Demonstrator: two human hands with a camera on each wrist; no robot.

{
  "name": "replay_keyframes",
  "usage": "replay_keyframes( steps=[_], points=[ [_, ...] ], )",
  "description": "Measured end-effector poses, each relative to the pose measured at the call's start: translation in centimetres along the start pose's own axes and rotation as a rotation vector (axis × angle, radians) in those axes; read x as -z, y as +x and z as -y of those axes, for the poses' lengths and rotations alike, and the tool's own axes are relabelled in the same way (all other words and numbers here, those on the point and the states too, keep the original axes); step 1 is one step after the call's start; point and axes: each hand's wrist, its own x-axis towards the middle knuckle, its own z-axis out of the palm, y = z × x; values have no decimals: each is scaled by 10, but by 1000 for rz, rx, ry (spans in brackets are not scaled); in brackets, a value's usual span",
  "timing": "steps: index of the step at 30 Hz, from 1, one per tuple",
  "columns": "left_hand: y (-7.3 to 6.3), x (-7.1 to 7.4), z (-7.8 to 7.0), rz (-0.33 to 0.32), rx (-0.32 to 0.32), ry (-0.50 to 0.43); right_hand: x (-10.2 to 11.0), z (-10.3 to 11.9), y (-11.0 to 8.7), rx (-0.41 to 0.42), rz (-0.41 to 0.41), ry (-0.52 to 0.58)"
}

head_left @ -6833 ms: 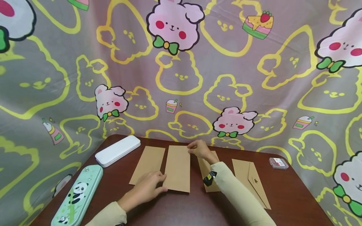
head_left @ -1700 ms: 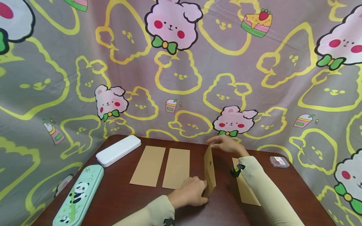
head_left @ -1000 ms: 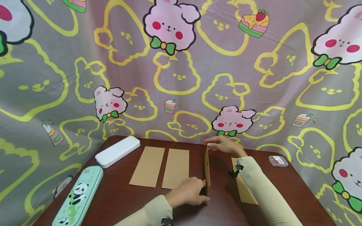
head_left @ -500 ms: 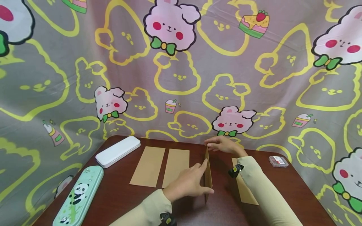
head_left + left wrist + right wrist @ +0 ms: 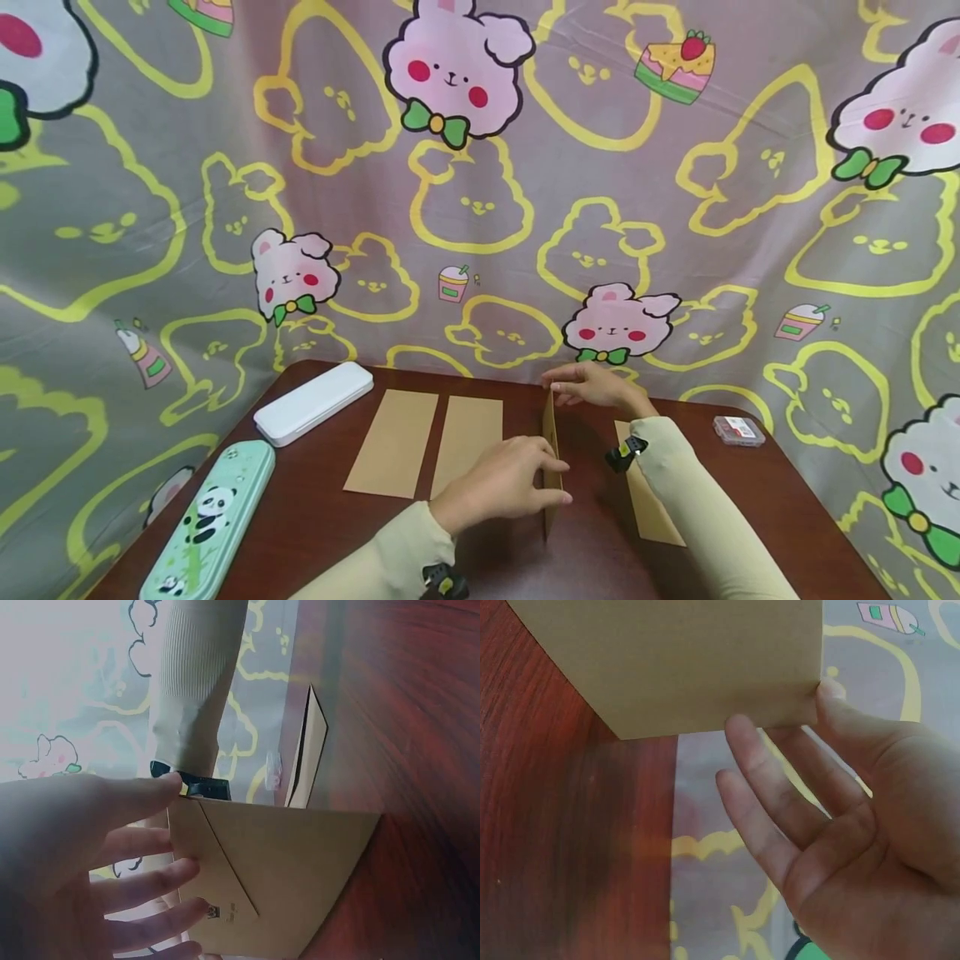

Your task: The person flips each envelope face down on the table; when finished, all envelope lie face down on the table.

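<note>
A brown paper envelope [image 5: 550,417] stands on its long edge on the table, its flap side facing left. At its far end my right hand [image 5: 592,385] pinches the corner; the right wrist view shows the thumb [image 5: 831,694] at the envelope's edge and one finger passing behind it. My left hand [image 5: 502,475] is at the near end, its fingers spread and loosely bent, with fingertips [image 5: 191,868] over the flap side and the thumb at the upper corner. Two more envelopes lie flat to the left, one at far left [image 5: 393,442] and one partly behind the left hand [image 5: 468,437].
Another envelope [image 5: 648,500] lies on the right, partly under the right sleeve. A white case [image 5: 313,404] and a green panda case [image 5: 210,517] occupy the left side. A small clear box [image 5: 738,431] sits far right. A patterned curtain [image 5: 480,208] encloses the dark table [image 5: 300,517].
Earlier my hands were at the second envelope from the left; now they are at the third, which stands upright. My left hand has loosened its grip and shifted its fingers along the near end.
</note>
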Motion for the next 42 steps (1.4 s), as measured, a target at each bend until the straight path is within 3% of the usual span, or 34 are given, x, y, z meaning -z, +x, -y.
replay_keyframes(
  steps=[9, 17, 24, 37, 42],
  points=[
    [1, -2, 1, 7, -11, 50, -7, -19, 1, -19, -26, 127],
    [2, -3, 1, 5, -14, 45, -18, -36, 8, 17, 8, 100],
    [2, -3, -1, 22, 6, 23, -27, -47, 11, -11, 46, 142],
    [0, -4, 0, 27, 9, 9, -39, -52, 17, -76, 28, 10],
    [0, -5, 1, 18, 10, 11, -43, -50, 19, -97, 3, 8]
  ],
)
